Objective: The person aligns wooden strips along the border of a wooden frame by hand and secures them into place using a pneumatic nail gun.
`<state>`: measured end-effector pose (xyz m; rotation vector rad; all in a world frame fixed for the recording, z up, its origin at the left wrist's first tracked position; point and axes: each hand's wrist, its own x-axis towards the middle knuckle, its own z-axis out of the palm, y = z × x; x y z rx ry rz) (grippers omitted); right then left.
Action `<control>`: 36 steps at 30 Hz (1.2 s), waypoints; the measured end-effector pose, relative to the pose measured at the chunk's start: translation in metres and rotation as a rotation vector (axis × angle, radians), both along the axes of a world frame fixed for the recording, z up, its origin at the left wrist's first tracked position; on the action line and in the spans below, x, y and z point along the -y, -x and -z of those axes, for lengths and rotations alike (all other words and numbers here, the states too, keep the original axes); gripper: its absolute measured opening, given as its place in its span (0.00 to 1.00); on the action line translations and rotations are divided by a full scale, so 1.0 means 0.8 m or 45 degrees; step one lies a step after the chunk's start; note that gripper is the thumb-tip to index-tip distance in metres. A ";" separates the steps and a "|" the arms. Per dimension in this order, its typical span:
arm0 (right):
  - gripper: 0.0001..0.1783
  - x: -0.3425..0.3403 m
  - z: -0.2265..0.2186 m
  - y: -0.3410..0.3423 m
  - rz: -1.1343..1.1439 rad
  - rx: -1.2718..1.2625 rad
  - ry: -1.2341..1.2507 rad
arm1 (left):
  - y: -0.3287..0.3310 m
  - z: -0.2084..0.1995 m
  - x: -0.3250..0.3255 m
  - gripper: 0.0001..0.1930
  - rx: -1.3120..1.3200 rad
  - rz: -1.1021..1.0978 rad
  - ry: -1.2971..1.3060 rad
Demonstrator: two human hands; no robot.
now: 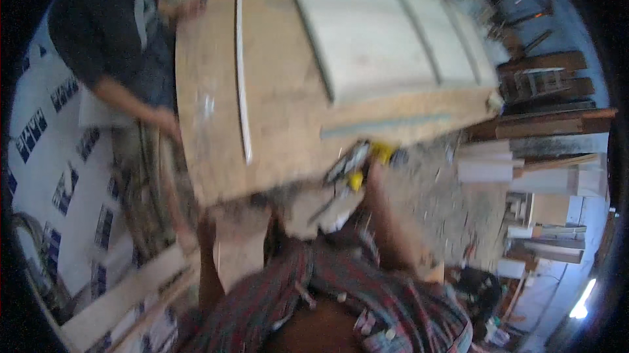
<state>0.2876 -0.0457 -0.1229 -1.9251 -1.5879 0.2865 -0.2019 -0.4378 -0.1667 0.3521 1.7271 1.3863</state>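
A yellow and grey power saw (357, 160) is at the near right edge of a large brown wooden board (282, 91). My right hand (375, 164) closes round it; the fingers are blurred. My left hand (206, 217) is low at the board's near left corner, its fingers hidden or smeared. On the board lie a thin white strip (242, 78), pale panels (370, 32) with dark gaps between them, and a bluish strip (386, 125). At the left, a person in dark clothes (108, 32) has both hands at the board's left edge.
A white sheet with dark blue printed blocks (46, 130) covers the left side. Long planks (131, 300) lie at the lower left. Stacked boards (537, 124) and pale panels (485, 163) stand along the right wall. Debris litters the floor (426, 202).
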 end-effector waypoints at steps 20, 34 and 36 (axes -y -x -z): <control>0.15 -0.001 -0.046 0.102 0.280 -0.572 0.225 | -0.075 0.088 0.177 0.14 -0.125 0.276 0.565; 0.07 -0.016 -0.068 0.102 -0.407 -0.880 0.218 | -0.162 0.110 0.226 0.15 -0.288 -0.128 0.393; 0.06 0.017 -0.098 0.115 -0.151 -1.389 0.461 | -0.131 0.094 0.280 0.16 0.325 0.134 0.499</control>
